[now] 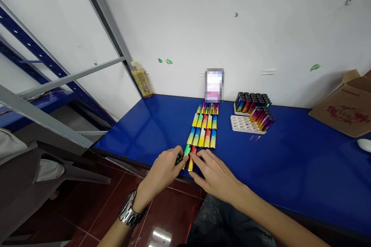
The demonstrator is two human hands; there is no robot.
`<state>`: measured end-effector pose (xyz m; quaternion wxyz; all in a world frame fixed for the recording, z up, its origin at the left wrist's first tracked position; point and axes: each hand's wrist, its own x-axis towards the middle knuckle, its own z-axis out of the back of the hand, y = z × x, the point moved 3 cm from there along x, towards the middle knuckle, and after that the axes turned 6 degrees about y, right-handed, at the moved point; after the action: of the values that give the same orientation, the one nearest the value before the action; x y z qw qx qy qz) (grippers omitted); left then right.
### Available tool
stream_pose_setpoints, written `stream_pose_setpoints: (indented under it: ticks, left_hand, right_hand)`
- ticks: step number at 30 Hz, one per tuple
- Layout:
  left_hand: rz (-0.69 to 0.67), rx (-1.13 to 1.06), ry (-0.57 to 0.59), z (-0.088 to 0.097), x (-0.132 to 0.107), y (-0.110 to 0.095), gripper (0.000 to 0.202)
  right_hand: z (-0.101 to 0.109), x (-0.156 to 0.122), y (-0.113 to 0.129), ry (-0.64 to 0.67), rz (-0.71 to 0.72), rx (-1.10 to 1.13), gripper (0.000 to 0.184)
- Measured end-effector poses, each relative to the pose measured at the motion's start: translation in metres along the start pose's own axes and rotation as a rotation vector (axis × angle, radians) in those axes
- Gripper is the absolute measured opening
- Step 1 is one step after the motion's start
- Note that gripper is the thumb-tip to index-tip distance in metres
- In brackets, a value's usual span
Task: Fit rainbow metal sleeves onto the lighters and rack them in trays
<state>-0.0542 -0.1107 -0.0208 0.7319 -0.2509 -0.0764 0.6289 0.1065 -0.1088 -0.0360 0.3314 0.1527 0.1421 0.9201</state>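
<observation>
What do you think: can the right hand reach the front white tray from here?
Probably yes. Between the right hand, at the red lighter, and the front white tray, I see only blue tabletop; the arm would likely need to stretch forward.

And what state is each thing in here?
Left hand: curled over a partly hidden dark item, thumb at the green lighter
Right hand: fingers on the red-gold lighter
Rowed lighters: lying flat
Front tray: partly filled
Back tray: packed with lighters
Bottle: capped, standing
Cardboard box: flaps open
Pixelated panel: upright
Wristwatch: worn on left wrist
</observation>
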Motion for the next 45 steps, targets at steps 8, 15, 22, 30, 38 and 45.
stream_pose_setpoints:
  ticks: [8,15,22,30,38,45]
  left_hand:
    - [0.028,0.034,0.018,-0.002,0.000,-0.003,0.025]
    - [0.043,-0.105,0.000,0.012,-0.006,-0.006,0.030]
    - [-0.146,-0.420,-0.112,0.019,-0.003,-0.030,0.028]
    - [-0.184,-0.297,-0.240,0.008,0.013,-0.040,0.030]
    - [-0.100,-0.271,-0.285,-0.011,0.014,-0.015,0.041]
    - [-0.067,-0.351,-0.225,-0.020,0.016,-0.017,0.045]
  right_hand:
    - [0.000,0.001,0.001,0.008,-0.004,-0.004,0.035]
    - [0.004,-0.001,-0.002,-0.027,-0.020,0.102,0.035]
    - [0.016,-0.001,0.001,-0.183,-0.098,0.457,0.012]
    - [0.015,-0.004,-0.013,-0.102,-0.378,0.612,0.033]
    - [0.017,-0.002,-0.015,0.142,-0.580,0.118,0.039]
    - [0.018,0.002,-0.007,0.214,-0.546,-0.061,0.045]
